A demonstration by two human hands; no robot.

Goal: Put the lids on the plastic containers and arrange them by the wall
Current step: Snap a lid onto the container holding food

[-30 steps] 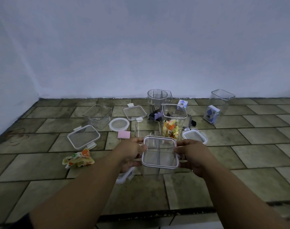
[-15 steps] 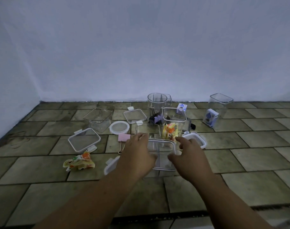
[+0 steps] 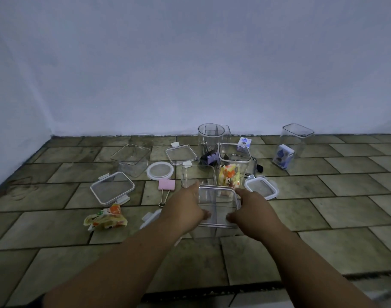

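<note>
A clear square container with its lid on top stands on the tiled floor in front of me. My left hand presses on the lid's left side and my right hand on its right side, fingers curled over the edges. Behind it stand an open square container, a tall one holding colourful snack packets, a round jar, a wide open tub and a tall open container by the wall. Loose lids lie around: a rectangular lid, a round lid, a square lid and a small clip lid.
A pink binder clip and a crumpled snack wrapper lie on the floor to the left. Another lid peeks out under my left wrist. A small blue-and-white box leans on the far right container. The white wall runs along the back.
The lid, held above the container a second ago, now rests on it. Both hands have moved from its sides onto its top and press down.
</note>
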